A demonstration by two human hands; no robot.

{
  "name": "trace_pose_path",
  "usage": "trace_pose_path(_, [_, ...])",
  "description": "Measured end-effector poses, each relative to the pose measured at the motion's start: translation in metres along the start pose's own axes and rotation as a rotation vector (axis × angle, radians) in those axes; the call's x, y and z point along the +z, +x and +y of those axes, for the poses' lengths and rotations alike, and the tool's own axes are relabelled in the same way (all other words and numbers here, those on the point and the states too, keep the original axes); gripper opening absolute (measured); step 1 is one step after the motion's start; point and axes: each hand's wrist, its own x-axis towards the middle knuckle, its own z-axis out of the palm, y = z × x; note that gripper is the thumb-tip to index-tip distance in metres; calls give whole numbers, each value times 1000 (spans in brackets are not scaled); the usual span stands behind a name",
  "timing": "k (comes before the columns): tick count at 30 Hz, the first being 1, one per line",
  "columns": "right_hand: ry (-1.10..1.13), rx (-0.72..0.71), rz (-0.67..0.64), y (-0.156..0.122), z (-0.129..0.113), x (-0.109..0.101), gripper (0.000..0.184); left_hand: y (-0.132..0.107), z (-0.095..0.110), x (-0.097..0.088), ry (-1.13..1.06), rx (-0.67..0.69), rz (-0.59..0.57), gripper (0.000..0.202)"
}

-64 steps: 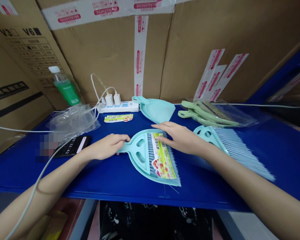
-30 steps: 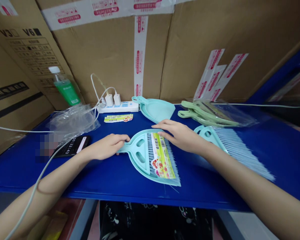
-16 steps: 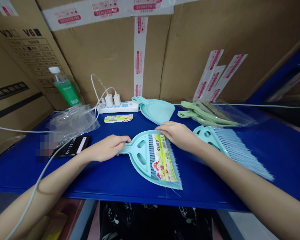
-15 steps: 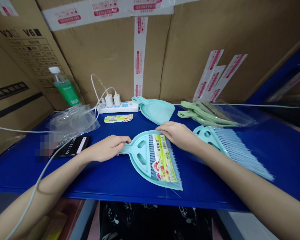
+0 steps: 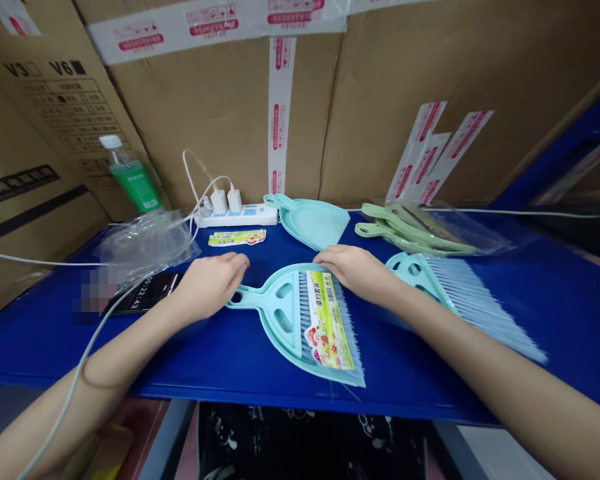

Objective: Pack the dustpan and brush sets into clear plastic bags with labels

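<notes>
A teal dustpan (image 5: 285,313) lies flat on the blue table (image 5: 555,300), with a brush nested in it and a colourful label (image 5: 326,320) across the bristles. My left hand (image 5: 207,283) hovers just off the end of its handle, fingers loosely out, holding nothing. My right hand (image 5: 355,270) rests on the pan's far rim, fingers together and bent over the edge, holding the set.
Behind are a second teal dustpan (image 5: 313,223), a loose teal brush (image 5: 460,293), green pieces in a clear bag (image 5: 420,227), a power strip (image 5: 237,213), a spare label (image 5: 237,237), clear bags (image 5: 145,243), a phone (image 5: 140,297), a green bottle (image 5: 130,177) and cardboard boxes (image 5: 220,100).
My left hand let go of the dustpan handle and lifted up and to the left. The set turned slightly, its handle end swinging left. My right hand slid to the pan's far rim.
</notes>
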Motion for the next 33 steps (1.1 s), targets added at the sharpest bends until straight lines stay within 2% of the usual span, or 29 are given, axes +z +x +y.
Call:
trace_pose_path(3, [-7, -15, 24, 0, 2, 2, 30, -2, -2, -6, 291, -141, 101, 33])
trace_pose_path(7, [-8, -34, 41, 0, 3, 4, 30, -7, -5, -13, 494, -242, 164, 31])
trace_pose_path(11, [-14, -21, 20, 0, 2, 3, 30, -9, -8, -15, 561, -319, 106, 32])
trace_pose_path(17, [-13, -14, 7, 0, 2, 1, 30, -6, -9, -19, 518, -382, -36, 36])
trace_pose_path(23, [1, -8, 6, -1, 0, 0, 28, -5, -6, -19, 472, -344, -41, 37])
trace_pose_path(29, [22, -14, 13, -1, 1, 1, 29, -7, 0, -9, 429, -203, -39, 33])
trace_pose_path(33, [26, -36, 37, -1, 3, 3, 30, -6, 3, -5, 377, -126, -85, 30])
